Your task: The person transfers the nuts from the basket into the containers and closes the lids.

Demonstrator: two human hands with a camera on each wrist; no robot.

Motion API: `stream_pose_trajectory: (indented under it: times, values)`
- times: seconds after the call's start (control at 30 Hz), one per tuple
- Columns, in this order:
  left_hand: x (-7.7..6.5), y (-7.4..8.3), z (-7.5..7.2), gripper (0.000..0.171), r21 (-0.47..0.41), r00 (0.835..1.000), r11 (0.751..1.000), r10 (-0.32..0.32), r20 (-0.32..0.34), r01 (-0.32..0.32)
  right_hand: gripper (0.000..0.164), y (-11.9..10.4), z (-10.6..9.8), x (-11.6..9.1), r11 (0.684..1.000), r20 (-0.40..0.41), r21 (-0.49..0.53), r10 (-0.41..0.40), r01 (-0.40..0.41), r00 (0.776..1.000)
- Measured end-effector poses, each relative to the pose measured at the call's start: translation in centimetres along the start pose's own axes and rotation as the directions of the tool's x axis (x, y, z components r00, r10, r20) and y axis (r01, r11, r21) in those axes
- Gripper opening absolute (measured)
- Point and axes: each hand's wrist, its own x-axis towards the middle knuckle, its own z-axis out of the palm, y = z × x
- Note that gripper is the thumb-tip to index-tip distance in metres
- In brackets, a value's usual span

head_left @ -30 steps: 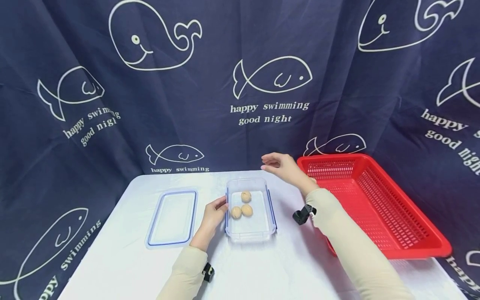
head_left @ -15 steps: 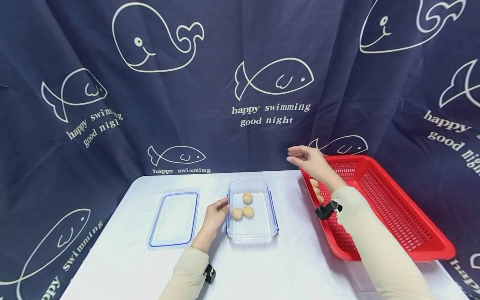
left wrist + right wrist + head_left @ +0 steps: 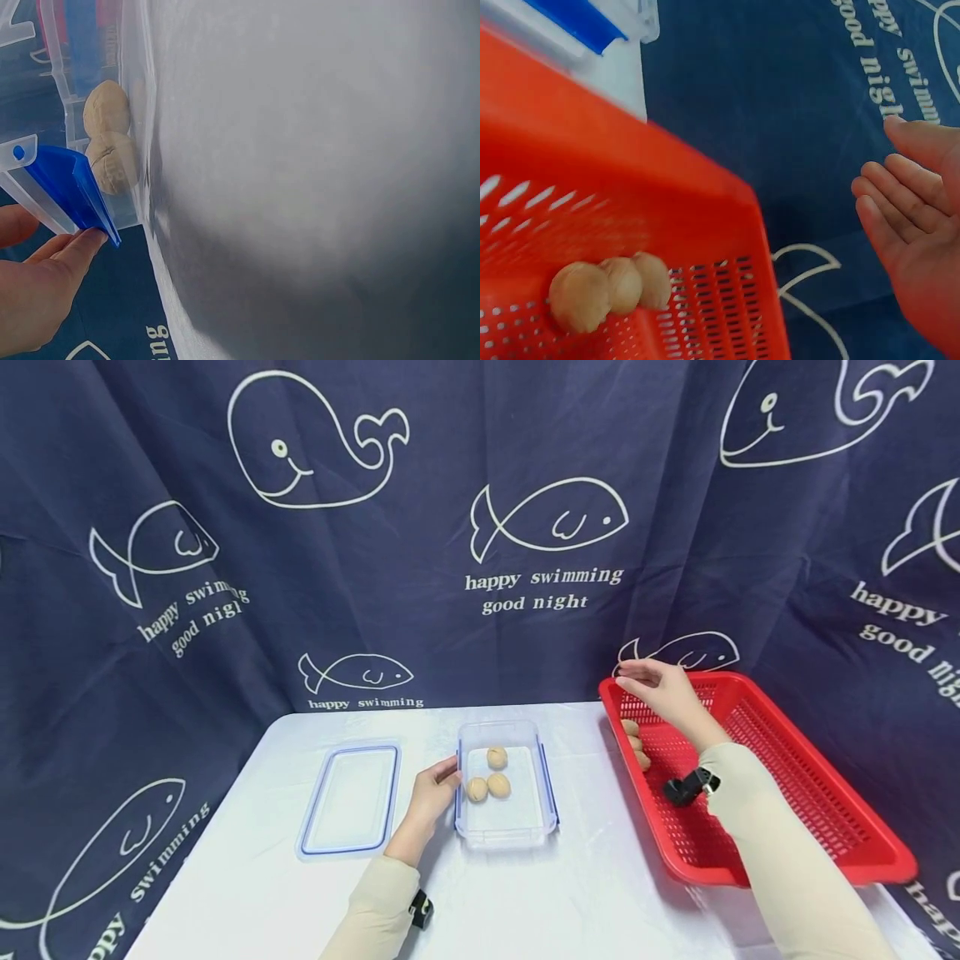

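Observation:
A clear plastic food storage box (image 3: pixel 517 822) with blue side latches stands uncovered mid-table. Three walnuts (image 3: pixel 498 786) lie inside it. My left hand (image 3: pixel 431 793) holds the box's left side; in the left wrist view its fingertips meet the blue latch (image 3: pixel 75 187), the thumb on the other side of the wall. Over the far left corner of a red plastic basket (image 3: pixel 832 760) hovers my right hand (image 3: pixel 663 693), holding nothing, fingers loosely bent. Several walnuts (image 3: pixel 581 296) lie along the basket's left wall, below that hand.
The box's lid (image 3: pixel 351 797), clear with a blue seal, lies flat on the white-covered table (image 3: pixel 247 877) to the left of the box. A dark blue printed curtain (image 3: pixel 420 568) hangs right behind the table. The basket's raised rim borders the right side.
My right hand has moved rightward, from beside the box to above the basket, bringing the walnuts there into view. The left hand stays at the box.

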Motion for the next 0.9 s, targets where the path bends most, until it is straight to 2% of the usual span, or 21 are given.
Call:
stream_pose_trajectory:
  times: [0.13, 0.33, 0.63, 0.9]
  values:
    - [0.0, 0.0, 0.0, 0.038, 0.002, 1.000, 1.000, 0.005, -0.003, -0.005, 0.033, 2.4, -0.2, 0.0, 1.000, -0.032, -0.009, 0.002, -0.002, 0.999]
    - [0.0, 0.1, 0.1, 0.038, -0.012, 1.000, 1.000, 0.008, -0.002, -0.008, 0.036, 6.3, -0.4, 0.0, 0.998, -0.066, -0.040, 0.047, -0.050, 0.997]
    - [-0.2, 0.1, 0.0, 0.038, -0.008, 1.000, 1.000, 0.010, 0.001, -0.010, 0.038, 9.0, -0.2, -0.8, 0.987, -0.056, -0.110, 0.111, -0.116, 0.992]
    - [-0.2, 0.1, 0.0, 0.039, -0.003, 1.000, 1.000, 0.008, 0.006, -0.008, 0.042, 10.6, -0.2, -1.7, 0.954, -0.008, -0.189, 0.236, -0.233, 0.972]
